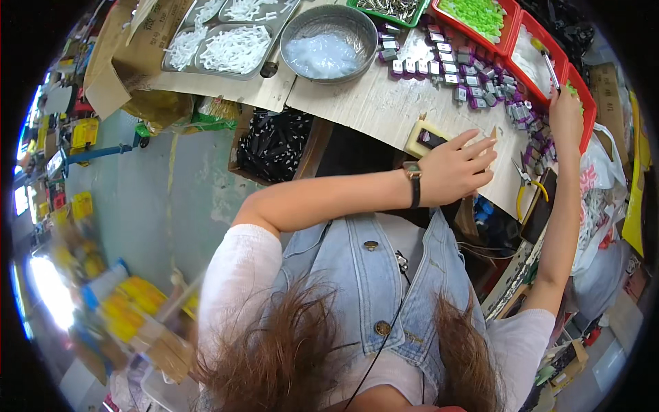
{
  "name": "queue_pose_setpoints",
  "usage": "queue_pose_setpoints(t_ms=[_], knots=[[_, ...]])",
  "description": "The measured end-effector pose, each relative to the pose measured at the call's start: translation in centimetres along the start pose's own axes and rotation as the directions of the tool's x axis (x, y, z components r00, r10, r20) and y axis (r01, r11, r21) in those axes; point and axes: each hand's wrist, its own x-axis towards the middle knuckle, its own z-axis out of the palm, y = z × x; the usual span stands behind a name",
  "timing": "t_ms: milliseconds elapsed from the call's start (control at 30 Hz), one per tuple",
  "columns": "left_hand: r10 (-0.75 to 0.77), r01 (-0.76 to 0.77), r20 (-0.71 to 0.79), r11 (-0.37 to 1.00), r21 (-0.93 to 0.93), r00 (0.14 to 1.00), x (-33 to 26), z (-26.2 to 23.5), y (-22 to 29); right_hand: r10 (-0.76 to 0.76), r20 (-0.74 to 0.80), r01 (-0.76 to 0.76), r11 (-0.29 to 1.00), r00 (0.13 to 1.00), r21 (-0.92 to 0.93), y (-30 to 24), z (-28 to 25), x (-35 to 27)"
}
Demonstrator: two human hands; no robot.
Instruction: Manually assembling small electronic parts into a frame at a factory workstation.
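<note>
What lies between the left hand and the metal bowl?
In the head view: a yellow block with a dark piece on it, then bare table.

Under and beyond the left hand (456,168), my remote feed gives me a pale worktable (357,103); well to that hand's left — grey-green floor (199,178), scuffed in places, with a yellowish line (171,199) — and farther left, a harsh white glare (51,292)

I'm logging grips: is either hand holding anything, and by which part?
The right hand holds a slim metallic tool by its near end. Whether the left hand holds anything underneath cannot be told.
</note>
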Motion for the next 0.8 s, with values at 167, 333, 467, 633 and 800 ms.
queue_pose_setpoints(t_ms=[167,333,467,633,800], knots=[[-0.131,0.116,-0.068,0.974,-0.195,0.989,1.8,-1.3,-1.1,-0.161,-0.240,0.184,0.980,0.958,0.079,-2.6,-3.8,-2.8],[-0.634,0.275,-0.267,0.623,-0.733,0.725,-2.0,-4.4,-2.7,-0.021,0.460,-0.098,0.967,0.888,0.235,-3.9,-8.3,-14.0],[-0.677,-0.057,-0.615,0.653,-0.755,0.404,-4.3,-3.5,-3.7,0.099,0.378,-0.175,0.970,0.921,0.171,-4.0,-4.5,-17.8],[-0.478,-0.038,-0.735,0.826,-0.562,0.481,-5.1,-0.7,-4.0,0.381,0.377,-0.513,0.776,0.844,0.367,-6.4,-7.1,-17.2],[-0.480,-0.021,-0.656,0.798,-0.603,0.582,-5.7,-1.1,-4.3,-0.020,0.375,-0.338,0.391,0.927,0.856,-8.7,-8.5,-12.8]])
